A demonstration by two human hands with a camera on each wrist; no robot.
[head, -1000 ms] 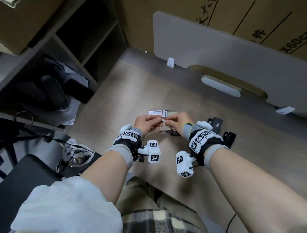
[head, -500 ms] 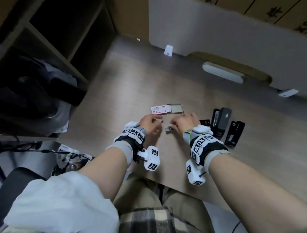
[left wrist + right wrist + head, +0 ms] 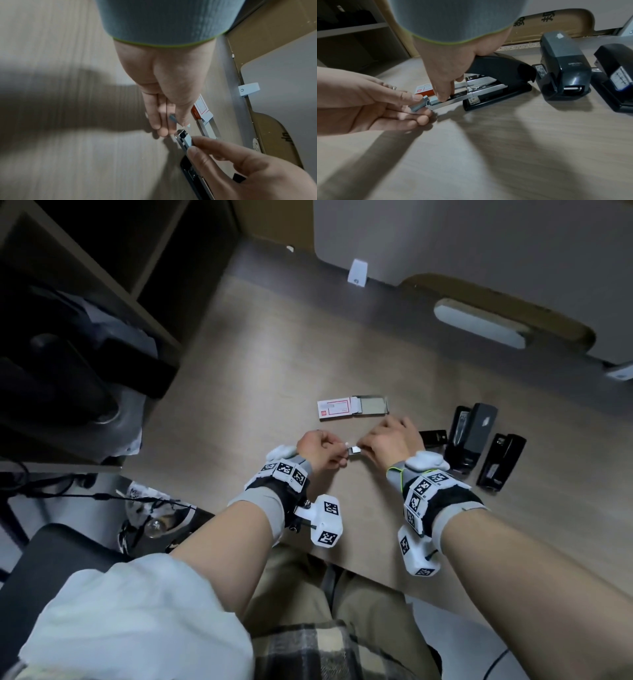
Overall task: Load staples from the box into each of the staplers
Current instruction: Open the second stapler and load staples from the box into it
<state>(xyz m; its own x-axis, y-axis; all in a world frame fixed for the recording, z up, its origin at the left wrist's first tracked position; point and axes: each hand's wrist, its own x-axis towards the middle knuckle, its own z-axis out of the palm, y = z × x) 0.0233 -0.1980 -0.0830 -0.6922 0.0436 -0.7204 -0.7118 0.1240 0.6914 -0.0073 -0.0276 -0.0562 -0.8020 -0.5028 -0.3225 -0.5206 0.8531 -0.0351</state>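
A black stapler point(image 3: 501, 67) lies open on the desk with its metal magazine rail point(image 3: 467, 94) pulled out toward the left. My left hand point(image 3: 419, 104) pinches a short grey staple strip point(image 3: 417, 105) between thumb and fingers at the rail's front end. My right hand point(image 3: 444, 96) reaches down from above and pinches the rail's tip, where a grey block of staples point(image 3: 187, 139) sits. In the head view the left hand point(image 3: 344, 448) and the right hand point(image 3: 364, 448) meet just in front of the open red-and-white staple box point(image 3: 334, 409).
Two more black staplers point(image 3: 474, 429) point(image 3: 501, 462) stand to the right of my hands, both also in the right wrist view point(image 3: 565, 70) point(image 3: 618, 75). A grey partition point(image 3: 479, 251) closes the desk's far side. Dark shelves point(image 3: 85, 302) rise on the left.
Both hands have come down from in front of the staple box to the desk. The strip in my left hand now meets the stapler's rail. The head view has tilted down.
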